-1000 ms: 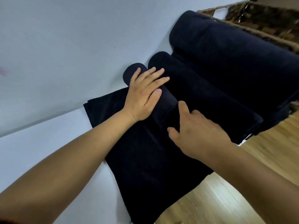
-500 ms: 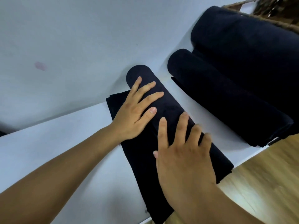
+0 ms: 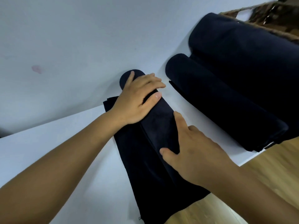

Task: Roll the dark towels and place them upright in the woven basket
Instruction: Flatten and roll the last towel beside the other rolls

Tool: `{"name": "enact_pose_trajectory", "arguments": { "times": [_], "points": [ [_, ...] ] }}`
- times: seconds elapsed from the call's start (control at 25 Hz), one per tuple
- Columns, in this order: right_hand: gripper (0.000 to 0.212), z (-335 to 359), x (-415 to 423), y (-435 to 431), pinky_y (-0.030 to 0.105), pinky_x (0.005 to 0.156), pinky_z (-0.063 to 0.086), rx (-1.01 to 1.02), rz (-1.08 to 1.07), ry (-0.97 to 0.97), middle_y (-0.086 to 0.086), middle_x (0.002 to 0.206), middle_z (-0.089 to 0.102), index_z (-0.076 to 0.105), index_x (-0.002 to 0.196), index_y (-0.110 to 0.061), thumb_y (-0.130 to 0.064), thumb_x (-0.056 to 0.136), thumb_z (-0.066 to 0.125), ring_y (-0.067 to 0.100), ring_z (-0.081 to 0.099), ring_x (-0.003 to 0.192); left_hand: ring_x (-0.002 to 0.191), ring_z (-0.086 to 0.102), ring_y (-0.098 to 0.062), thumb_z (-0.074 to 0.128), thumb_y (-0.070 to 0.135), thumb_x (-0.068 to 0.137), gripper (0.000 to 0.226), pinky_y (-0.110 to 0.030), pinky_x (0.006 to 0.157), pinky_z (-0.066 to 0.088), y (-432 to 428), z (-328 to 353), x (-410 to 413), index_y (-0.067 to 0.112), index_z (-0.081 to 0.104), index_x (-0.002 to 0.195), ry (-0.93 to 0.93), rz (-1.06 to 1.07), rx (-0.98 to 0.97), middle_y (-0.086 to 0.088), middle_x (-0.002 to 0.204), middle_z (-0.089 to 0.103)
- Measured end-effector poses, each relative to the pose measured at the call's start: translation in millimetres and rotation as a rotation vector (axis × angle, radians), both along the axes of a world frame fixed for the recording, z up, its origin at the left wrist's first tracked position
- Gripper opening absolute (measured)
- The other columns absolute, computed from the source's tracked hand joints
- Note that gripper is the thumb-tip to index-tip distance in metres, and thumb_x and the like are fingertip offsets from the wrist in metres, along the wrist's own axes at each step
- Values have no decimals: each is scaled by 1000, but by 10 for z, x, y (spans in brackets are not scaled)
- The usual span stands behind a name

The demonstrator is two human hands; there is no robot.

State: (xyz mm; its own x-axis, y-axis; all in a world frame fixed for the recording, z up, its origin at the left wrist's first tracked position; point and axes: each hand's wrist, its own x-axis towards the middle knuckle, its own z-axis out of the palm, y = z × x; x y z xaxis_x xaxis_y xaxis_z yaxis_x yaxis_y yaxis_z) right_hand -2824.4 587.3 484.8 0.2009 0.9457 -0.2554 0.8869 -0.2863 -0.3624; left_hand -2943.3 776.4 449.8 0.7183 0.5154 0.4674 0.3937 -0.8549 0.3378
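Meanwhile the towel on the white table had been rolled further than a second earlier: the flat tail beside the roll was narrower, and a strip of bare table had opened between this roll and the two finished rolls lying near the basket. I judge the rolling nearly done, with standing it in the basket yet to come. The left hand lay open, palm down, fingers draped over the far end of the roll. The right hand was open too, its thumb and forefinger spread against the roll's middle, pressing rather than gripping. Neither hand held anything closed.
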Motion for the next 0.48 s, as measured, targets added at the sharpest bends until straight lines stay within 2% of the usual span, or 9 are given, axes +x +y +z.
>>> {"name": "enact_pose_trajectory", "arguments": {
  "times": [0.08,0.2,0.36,0.48],
  "points": [
    [86,17,151,47,36,79,46,-28,-27,-35,2,122,45,-14,147,-36,-58,91,46,22,55,99,131,49,-15,35,38,97,42,-58,119,7,82,-70,260,24,69,118,2,-27,0,6,128,64],
    [86,32,348,132,38,76,44,-43,-39,-173,9,136,41,-17,148,-32,-54,94,46,27,55,105,132,47,-15,33,35,97,44,-59,118,8,164,-165,503,26,72,114,-39,-15,16,10,126,65],
    [83,-63,131,106,35,66,40,17,-8,-439,19,129,38,-23,148,-20,-39,98,40,28,44,89,136,43,-18,32,28,95,44,-59,118,6,192,-192,456,26,70,117,-54,-26,1,9,127,65],
    [74,-102,-159,94,46,79,47,21,-19,-531,29,136,27,-27,146,-12,-14,88,19,39,46,98,139,37,-22,31,20,94,45,-60,117,4,149,-241,216,19,65,124,-61,-53,-12,5,132,60]
  ]
}}
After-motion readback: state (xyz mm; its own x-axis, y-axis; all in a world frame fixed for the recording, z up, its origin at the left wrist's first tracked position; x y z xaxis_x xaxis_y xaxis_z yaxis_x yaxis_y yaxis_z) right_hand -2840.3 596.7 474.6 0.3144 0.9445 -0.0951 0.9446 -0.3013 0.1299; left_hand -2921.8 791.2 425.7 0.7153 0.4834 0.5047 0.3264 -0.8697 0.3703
